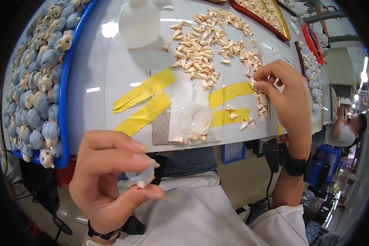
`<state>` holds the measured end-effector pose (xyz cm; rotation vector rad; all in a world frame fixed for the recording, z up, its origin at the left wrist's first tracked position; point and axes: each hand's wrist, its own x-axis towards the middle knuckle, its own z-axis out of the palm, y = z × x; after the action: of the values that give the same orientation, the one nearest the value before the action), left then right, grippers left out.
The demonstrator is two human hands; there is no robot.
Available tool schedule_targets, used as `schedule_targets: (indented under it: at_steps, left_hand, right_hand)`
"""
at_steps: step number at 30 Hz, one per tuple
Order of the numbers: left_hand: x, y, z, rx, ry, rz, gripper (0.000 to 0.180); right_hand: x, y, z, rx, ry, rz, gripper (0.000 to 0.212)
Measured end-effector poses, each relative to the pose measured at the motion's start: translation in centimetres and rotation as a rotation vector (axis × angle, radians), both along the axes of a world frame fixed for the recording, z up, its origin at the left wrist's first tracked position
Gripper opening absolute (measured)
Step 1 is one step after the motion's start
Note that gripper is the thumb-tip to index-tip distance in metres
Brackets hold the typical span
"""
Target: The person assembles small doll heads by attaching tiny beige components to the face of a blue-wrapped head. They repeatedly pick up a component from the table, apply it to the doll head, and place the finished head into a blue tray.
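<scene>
Held up over the near table edge, a small doll head [139,177] with blue-grey hair sits pinched between the thumb and fingers of my left hand [110,176]. Cream pointed tips, one with a red end, show on it; most of its face is hidden. At the right side of a loose pile of cream pointed pieces [194,53] with red ends, my right hand [281,84] closes thumb and forefinger on one small piece. Several more pieces lie below that hand. Between my hands stands a small clear round jar [194,118] on a taped-down white sheet.
A blue tray [65,82] full of doll heads stands on the left. A translucent white bottle [139,24] is at the back, and a red-rimmed tray [286,35] of cream pieces at the back right. Yellow tape strips [145,90] cross the tabletop. Another person [342,131] is at far right.
</scene>
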<state>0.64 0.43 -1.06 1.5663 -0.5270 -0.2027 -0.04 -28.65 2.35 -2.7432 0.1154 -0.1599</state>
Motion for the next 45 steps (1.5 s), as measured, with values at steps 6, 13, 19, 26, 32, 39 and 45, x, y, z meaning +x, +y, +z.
schedule_targets:
  at_steps: [6, 13, 19, 26, 32, 39, 45]
  left_hand:
    - [0.0, -0.3, 0.2, 0.03, -0.033, -0.024, 0.045]
    - [-0.2, 0.0, 0.2, 0.007, 0.045, 0.036, 0.043]
    - [-0.3, 0.3, 0.2, -0.01, 0.06, 0.04, 0.044]
    - [-0.7, -0.4, 0.4, -0.238, 0.23, 0.128, 0.046]
    - [0.8, 0.6, 0.1, 0.026, -0.139, -0.089, 0.05]
    - [-0.3, 0.2, 0.2, -0.334, 0.268, -0.104, 0.037]
    - [-0.4, 0.2, 1.1, -0.308, 0.39, -0.155, 0.035]
  right_hand:
    - [0.1, 0.3, -0.1, -0.137, -0.128, 0.146, 0.008]
    - [-0.7, 0.3, 0.6, 0.014, -0.289, 0.003, 0.006]
    - [-1.0, 0.4, 0.5, 0.204, -0.318, -0.055, 0.009]
    - [-2.6, 1.6, 0.8, 0.725, -0.398, -0.14, 0.015]
    - [-4.6, 2.2, -0.3, 1.19, -0.341, -0.065, 0.018]
    - [-7.2, 2.9, -1.6, 1.473, -0.276, -0.215, 0.022]
    - [-7.7, 3.9, -1.3, 1.446, -0.326, -0.291, 0.021]
